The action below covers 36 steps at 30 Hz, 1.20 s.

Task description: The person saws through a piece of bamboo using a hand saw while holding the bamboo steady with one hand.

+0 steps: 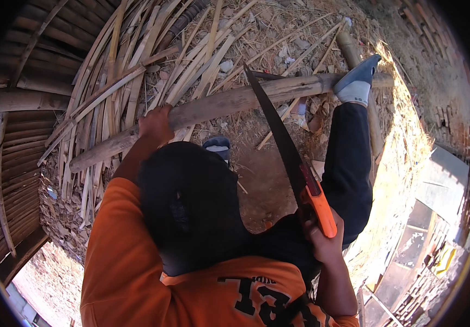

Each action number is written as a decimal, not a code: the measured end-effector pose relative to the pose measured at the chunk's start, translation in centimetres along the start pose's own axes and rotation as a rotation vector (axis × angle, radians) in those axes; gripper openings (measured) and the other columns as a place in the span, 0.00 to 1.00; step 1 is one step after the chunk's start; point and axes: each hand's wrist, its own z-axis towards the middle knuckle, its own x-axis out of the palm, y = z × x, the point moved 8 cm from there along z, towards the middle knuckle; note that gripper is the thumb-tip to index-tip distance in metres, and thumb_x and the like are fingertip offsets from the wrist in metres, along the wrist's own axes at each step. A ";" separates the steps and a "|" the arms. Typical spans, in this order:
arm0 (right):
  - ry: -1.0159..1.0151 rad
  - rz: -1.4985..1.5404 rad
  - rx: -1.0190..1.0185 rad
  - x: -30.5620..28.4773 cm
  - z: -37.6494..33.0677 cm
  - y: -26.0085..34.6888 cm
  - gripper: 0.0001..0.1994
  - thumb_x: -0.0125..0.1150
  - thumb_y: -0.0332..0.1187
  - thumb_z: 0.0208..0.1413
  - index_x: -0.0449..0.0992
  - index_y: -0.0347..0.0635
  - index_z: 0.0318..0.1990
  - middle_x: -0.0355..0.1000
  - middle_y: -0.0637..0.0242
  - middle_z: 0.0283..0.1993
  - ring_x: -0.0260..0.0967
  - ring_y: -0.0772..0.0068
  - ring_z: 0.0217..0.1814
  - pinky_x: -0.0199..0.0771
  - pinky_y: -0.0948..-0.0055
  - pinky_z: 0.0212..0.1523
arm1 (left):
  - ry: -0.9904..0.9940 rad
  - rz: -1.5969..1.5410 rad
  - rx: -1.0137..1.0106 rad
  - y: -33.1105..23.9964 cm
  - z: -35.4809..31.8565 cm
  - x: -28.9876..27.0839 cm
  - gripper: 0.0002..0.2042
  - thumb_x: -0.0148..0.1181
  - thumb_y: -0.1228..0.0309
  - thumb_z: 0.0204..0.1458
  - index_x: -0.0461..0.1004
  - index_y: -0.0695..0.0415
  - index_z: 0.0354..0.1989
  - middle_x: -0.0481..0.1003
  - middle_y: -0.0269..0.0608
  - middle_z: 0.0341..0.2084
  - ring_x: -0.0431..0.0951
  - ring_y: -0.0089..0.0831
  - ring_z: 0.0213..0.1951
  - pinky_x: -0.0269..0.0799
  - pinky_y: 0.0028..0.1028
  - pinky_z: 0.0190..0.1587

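Observation:
A long wooden pole [235, 101] lies aslant over the ground, from the left up to the right. My left hand [156, 125] is closed over it left of the middle. In my right hand [325, 235] is a handsaw [278, 128] with a dark blade and an orange handle, held by that handle. The blade points up and away, and its tip end crosses the pole in the picture; whether it touches the wood I cannot tell. My right foot, in a grey-blue shoe [358, 78], presses on the pole's far right part.
Several split bamboo strips [131, 71] are heaped under and beyond the pole's left part. A thicker pole [349, 48] runs beneath its right end. A bamboo slat wall [22, 147] stands at left, a brick wall [453, 103] at right. Straw and chips litter the ground.

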 end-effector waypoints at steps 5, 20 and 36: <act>-0.041 0.078 -0.021 3.0 9.4 -2.1 0.08 0.60 0.25 0.60 0.76 0.35 0.46 0.71 0.74 0.30 0.67 0.84 0.28 0.70 0.76 0.31 | -0.049 -0.022 0.053 -0.5 0.7 1.0 0.39 0.71 0.68 0.44 0.67 0.46 0.70 0.74 0.44 0.61 0.74 0.46 0.66 0.67 0.57 0.64; -0.025 0.009 0.020 4.7 10.3 -0.8 0.07 0.63 0.25 0.58 0.76 0.35 0.43 0.72 0.72 0.33 0.70 0.80 0.34 0.72 0.73 0.39 | -0.007 -0.028 0.052 -1.3 0.2 0.2 0.39 0.71 0.69 0.41 0.69 0.48 0.68 0.75 0.46 0.60 0.74 0.47 0.65 0.68 0.55 0.65; -0.029 -0.152 -0.153 6.7 6.7 -1.9 0.09 0.64 0.24 0.55 0.76 0.34 0.43 0.75 0.70 0.35 0.73 0.77 0.36 0.74 0.72 0.42 | 0.013 -0.015 0.000 -0.5 -0.1 0.7 0.39 0.70 0.70 0.43 0.68 0.45 0.70 0.74 0.44 0.60 0.73 0.45 0.66 0.66 0.56 0.65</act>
